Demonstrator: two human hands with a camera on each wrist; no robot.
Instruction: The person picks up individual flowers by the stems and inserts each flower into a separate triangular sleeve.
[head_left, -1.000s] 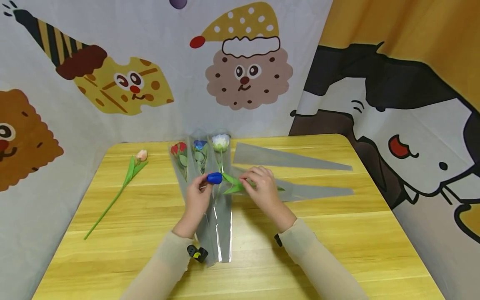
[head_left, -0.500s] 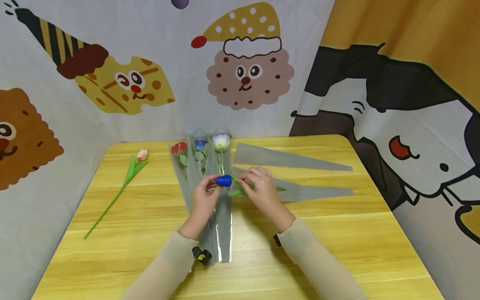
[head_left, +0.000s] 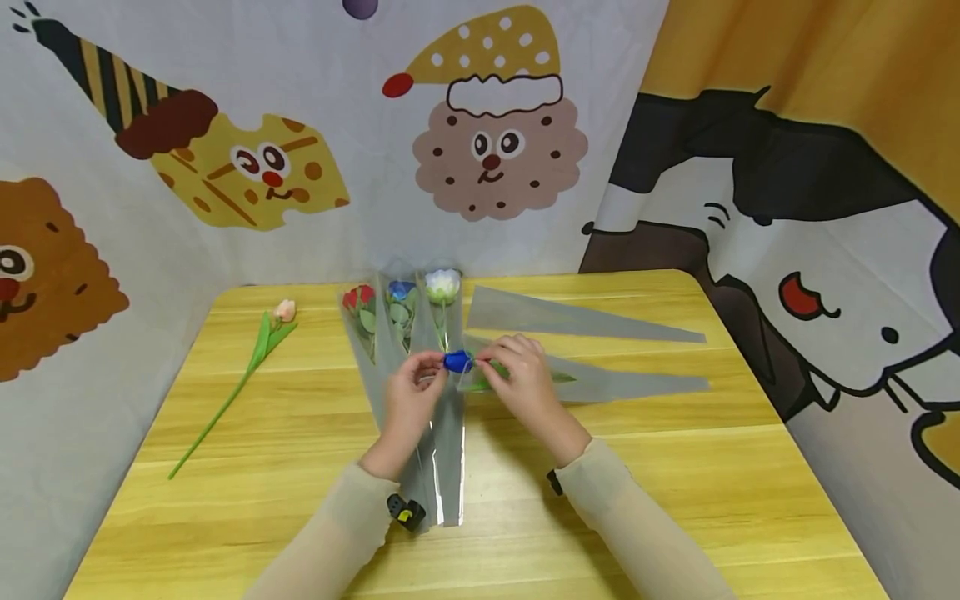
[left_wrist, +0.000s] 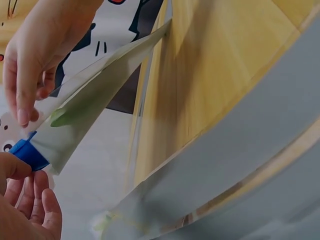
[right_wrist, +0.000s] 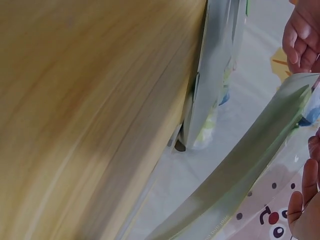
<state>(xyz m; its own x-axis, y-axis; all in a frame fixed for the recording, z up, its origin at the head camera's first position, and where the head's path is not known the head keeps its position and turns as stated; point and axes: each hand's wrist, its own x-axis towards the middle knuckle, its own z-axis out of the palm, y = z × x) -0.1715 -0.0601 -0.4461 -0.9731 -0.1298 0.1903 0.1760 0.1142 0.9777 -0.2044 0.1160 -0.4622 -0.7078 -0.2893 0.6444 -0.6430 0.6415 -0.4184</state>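
Observation:
In the head view my left hand (head_left: 412,396) pinches a blue artificial tulip (head_left: 456,362) by its bud, which points left. The tulip's green leaves and stem lie inside a clear tapered flower sleeve (head_left: 637,383). At the sleeve's wide mouth, my right hand (head_left: 521,375) pinches the plastic edge with thumb and index finger. The left wrist view shows the blue bud (left_wrist: 31,154) at the sleeve's mouth, a leaf (left_wrist: 65,116) showing through the film. In the right wrist view, the bud (right_wrist: 311,115) is partly cut off by the frame edge.
Three sleeved flowers lie side by side: a red rose (head_left: 358,297), a blue rose (head_left: 401,290) and a white flower (head_left: 442,286). A second flat sleeve (head_left: 577,317) lies behind. One pink tulip (head_left: 251,371) rests at the left of the wooden table (head_left: 712,475).
My left hand has moved right with the blue tulip, and its leaves have slid into the sleeve up to near the bud. The right hand has stayed almost in place.

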